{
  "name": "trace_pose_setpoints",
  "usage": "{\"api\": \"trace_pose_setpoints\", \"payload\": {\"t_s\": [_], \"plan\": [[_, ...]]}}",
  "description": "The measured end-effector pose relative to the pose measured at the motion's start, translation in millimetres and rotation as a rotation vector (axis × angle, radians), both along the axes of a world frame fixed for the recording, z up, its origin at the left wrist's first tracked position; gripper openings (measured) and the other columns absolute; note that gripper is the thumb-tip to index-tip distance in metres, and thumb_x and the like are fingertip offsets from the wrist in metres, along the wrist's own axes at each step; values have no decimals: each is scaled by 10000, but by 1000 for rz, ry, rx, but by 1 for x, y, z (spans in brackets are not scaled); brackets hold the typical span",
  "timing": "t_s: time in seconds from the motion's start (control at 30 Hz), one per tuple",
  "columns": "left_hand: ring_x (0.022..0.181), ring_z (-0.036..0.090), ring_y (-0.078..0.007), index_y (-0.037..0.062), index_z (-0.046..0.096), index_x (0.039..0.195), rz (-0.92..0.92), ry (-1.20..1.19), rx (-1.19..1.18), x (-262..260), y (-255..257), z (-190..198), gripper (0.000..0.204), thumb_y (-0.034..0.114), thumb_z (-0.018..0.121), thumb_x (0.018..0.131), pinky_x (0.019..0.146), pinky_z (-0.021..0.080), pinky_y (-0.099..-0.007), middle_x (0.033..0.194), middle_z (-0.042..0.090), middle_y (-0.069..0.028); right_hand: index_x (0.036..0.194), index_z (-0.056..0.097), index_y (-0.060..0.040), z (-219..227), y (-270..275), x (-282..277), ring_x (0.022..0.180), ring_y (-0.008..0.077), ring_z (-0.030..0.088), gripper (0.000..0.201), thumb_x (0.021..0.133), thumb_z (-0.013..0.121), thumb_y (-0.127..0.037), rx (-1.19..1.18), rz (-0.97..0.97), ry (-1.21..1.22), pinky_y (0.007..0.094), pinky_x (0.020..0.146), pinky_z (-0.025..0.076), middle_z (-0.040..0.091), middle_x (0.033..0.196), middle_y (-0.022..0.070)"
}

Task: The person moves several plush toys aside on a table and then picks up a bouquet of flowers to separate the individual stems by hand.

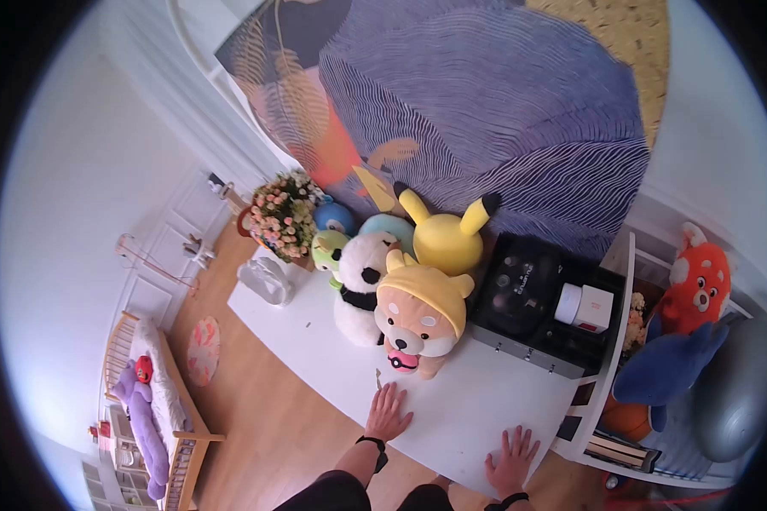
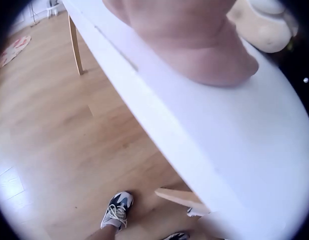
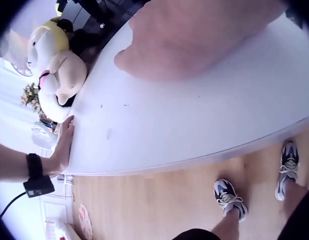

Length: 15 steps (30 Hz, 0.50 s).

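My left hand (image 1: 389,412) rests palm down on the white table (image 1: 477,400) near its front edge, fingers spread and nothing in them. To its right, my right hand (image 1: 511,462) lies flat on the same top, also with spread fingers and holding nothing. Just beyond the left hand sits a shiba dog plush (image 1: 400,317) in a yellow hood, with a pink-and-black ball (image 1: 403,361) at its front. Behind it are a panda plush (image 1: 358,315) and a yellow long-eared plush (image 1: 448,243) with black ear tips. The wrist views show each hand's heel against the tabletop.
A black case (image 1: 528,345) with a white jar (image 1: 568,302) stands at the back right. Flowers (image 1: 283,213) and a white basket-like object (image 1: 266,283) are at the back left. A white shelf (image 1: 619,324) with a red plush (image 1: 694,289) flanks the table's right side.
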State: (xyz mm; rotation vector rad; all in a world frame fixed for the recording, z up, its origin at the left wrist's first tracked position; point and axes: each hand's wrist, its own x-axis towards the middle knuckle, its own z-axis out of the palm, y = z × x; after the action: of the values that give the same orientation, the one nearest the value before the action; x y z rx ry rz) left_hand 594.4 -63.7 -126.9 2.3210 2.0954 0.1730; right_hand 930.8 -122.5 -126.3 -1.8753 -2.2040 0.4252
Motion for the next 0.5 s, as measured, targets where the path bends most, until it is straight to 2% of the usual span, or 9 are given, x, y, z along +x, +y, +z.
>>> {"api": "trace_pose_setpoints", "payload": {"t_s": [0.07, 0.17, 0.3, 0.37, 0.43, 0.5], "plan": [[1355, 270, -310, 120, 404, 1350, 2, -65, -110, -5, 1, -2, 658, 424, 581, 795, 1112, 209, -459, 1443, 318, -158, 1289, 459, -36, -1, 2, -3, 1361, 447, 187, 669, 715, 600, -351, -39, -11, -40, 634, 1090, 78, 295, 1436, 227], [1359, 263, -299, 120, 406, 1350, 4, -110, -139, -11, 4, 0, 678, 420, 593, 772, 1121, 182, -464, 1442, 315, -151, 1288, 454, -42, -4, 3, -6, 1360, 453, 185, 666, 713, 590, -348, -93, -13, -69, 634, 1091, 68, 294, 1439, 227], [1346, 283, -323, 117, 431, 1330, -2, -177, -161, -19, 7, -8, 664, 375, 608, 744, 1109, 203, -486, 1418, 345, -173, 1283, 455, -51, -5, 5, -8, 1354, 461, 199, 661, 714, 587, -359, -116, -32, -56, 640, 1087, 80, 304, 1433, 235], [1328, 305, -353, 96, 457, 1303, 6, -244, -121, -25, 3, -19, 649, 304, 615, 709, 1093, 226, -510, 1393, 372, -200, 1273, 474, -54, -20, 2, -7, 1344, 466, 225, 657, 712, 602, -369, -43, -17, -34, 645, 1079, 109, 322, 1422, 240], [1307, 323, -386, 67, 475, 1278, -4, -240, -103, -23, 2, -23, 635, 242, 607, 683, 1076, 243, -532, 1375, 389, -223, 1273, 488, -64, -11, 4, -10, 1342, 451, 244, 656, 711, 618, -375, -131, -39, -27, 643, 1075, 132, 332, 1419, 236], [1316, 303, -393, 49, 450, 1290, -28, -262, -66, -17, 0, -15, 644, 220, 591, 685, 1082, 230, -537, 1398, 361, -219, 1299, 488, -113, 4, 5, -9, 1348, 387, 271, 617, 749, 604, -368, -118, -66, -50, 606, 1089, 150, 365, 1423, 166]]}}
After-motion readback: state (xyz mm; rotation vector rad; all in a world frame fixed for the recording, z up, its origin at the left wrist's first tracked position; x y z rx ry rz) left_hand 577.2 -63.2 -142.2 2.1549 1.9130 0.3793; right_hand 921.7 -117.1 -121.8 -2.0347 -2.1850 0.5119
